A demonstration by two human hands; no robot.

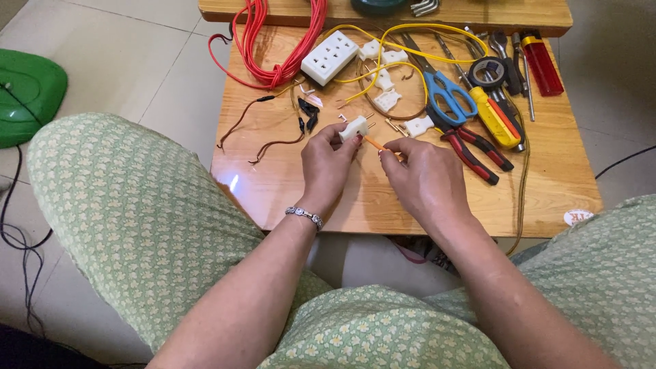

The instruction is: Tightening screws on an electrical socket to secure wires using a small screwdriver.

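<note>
- Wooden and glossy, the low table (410, 205) shows a warm orange grain and a bright glare spot near its 8 o'clock corner; pale floor tiles (137, 55) surround it.
- Left hand (326, 164), a bracelet (304, 216) at the wrist, pinches a small white plug (354, 128) between thumb and fingertips just below the table's centre, its two metal pins pointing toward 2 o'clock.
- Right hand (424, 179) has its fingers closed around a thin orange-handled screwdriver (374, 143), whose tip meets the plug.
- At 12 o'clock of the hands lie a white multi-socket block (330, 57), several white plug halves (387, 101) and loops of yellow wire (410, 33).
- Toward 11 o'clock sits a coil of red cable (280, 41); short brown wire pieces (270, 140) lie at 9 o'clock.
- At 2 o'clock: blue-handled scissors (447, 92), red-handled pliers (478, 147), a yellow screwdriver (495, 116), black tape roll (488, 70) and a red lighter (542, 63).
- Green patterned cloth (137, 219) covers both knees; a green plastic object (27, 92) rests on the floor at 9 o'clock.
</note>
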